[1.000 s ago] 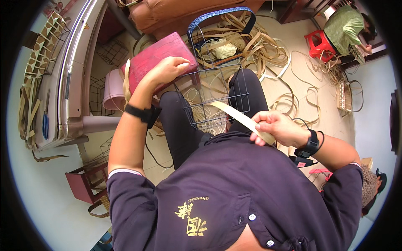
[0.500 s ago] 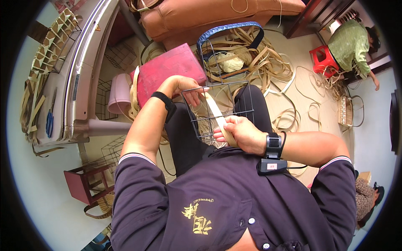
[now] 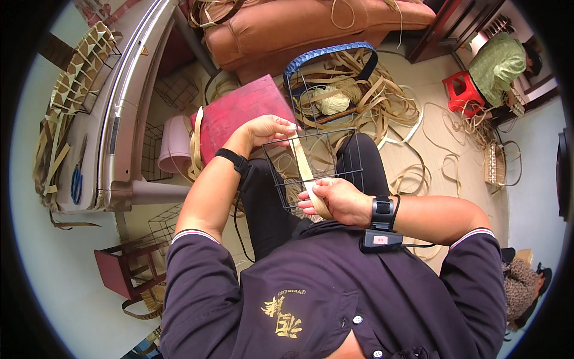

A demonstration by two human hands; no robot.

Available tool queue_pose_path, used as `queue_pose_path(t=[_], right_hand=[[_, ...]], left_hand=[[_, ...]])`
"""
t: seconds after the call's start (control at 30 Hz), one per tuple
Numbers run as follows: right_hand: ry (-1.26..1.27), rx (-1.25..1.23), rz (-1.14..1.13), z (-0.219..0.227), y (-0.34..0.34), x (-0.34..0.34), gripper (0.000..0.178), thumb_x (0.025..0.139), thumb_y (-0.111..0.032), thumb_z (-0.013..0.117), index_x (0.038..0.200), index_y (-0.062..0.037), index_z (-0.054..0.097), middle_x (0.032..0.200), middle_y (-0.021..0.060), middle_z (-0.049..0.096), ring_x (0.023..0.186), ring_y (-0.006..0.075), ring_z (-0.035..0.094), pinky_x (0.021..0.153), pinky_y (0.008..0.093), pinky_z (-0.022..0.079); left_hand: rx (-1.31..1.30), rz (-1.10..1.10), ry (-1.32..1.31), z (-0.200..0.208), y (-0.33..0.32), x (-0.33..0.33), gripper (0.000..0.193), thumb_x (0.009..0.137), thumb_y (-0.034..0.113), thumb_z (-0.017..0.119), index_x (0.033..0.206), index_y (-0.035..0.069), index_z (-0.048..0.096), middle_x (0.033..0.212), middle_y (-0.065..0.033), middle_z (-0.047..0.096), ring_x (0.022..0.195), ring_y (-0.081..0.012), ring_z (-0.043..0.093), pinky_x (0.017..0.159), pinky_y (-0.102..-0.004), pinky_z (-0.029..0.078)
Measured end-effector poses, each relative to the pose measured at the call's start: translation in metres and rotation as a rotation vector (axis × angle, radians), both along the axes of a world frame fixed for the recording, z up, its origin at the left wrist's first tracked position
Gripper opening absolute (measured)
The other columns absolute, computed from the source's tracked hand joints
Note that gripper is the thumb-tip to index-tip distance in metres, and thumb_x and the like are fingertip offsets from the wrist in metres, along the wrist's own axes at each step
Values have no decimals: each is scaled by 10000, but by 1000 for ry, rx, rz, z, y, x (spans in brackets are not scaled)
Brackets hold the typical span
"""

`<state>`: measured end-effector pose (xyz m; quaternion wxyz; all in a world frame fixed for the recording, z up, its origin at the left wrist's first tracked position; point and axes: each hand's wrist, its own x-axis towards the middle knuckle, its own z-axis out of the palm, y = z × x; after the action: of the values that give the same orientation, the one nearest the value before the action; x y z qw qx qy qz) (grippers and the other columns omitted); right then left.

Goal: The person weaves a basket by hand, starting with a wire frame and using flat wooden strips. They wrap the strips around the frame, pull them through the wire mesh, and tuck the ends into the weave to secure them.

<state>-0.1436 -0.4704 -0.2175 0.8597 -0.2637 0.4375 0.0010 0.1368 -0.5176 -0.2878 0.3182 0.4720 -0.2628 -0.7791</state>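
A black wire basket frame (image 3: 327, 132) rests between my knees. A flat pale tan weaving strip (image 3: 302, 160) runs through it, from the far rim toward my body. My left hand (image 3: 270, 129) is closed at the far left part of the rim, pinching the strip's upper end between thumb and fingers. Lower down, my right hand (image 3: 345, 202) grips the same strip, which folds over its fingers near my shirt. Between the two hands the strip looks stretched fairly straight.
Beyond the frame lie a red box (image 3: 242, 116), a blue-handled basket frame (image 3: 330, 50) and heaped tan strips (image 3: 388, 99). Scissors (image 3: 77, 182) lie on the left table. A person in green (image 3: 496, 69) sits at the far right on a red stool (image 3: 463, 94).
My left hand has gone from loosely spread fingers under the rim to a pinch on the strip at the rim. My right hand has shifted slightly, still holding the strip.
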Motion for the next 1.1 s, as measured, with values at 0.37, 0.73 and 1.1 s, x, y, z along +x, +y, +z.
queue_pose_path(t=[0.37,0.73,1.1], right_hand=[[-10,-58,383,15,-17,-34,214,1008,-156,471,1105,3,578,997,124,679,893,206,679,817,327,548],[-367,355,463,-20,5,-20,404,1019,-231,455,1307,51,485,1236,202,605,1165,304,579,1049,394,425],[-217,154,542,-7,-6,-28,373,1024,-180,389,1276,62,519,1144,199,643,1011,272,665,909,364,529]], left_hand=[[-221,328,-377,39,0,1,111,867,101,718,927,23,666,861,-81,703,734,-150,695,646,-261,585],[-1019,356,-1229,105,71,-88,60,813,83,710,849,46,741,781,-88,727,705,-185,715,619,-272,540],[-1107,397,-1343,69,122,-125,95,817,90,712,905,57,701,766,-85,695,743,-269,678,907,-391,511]])
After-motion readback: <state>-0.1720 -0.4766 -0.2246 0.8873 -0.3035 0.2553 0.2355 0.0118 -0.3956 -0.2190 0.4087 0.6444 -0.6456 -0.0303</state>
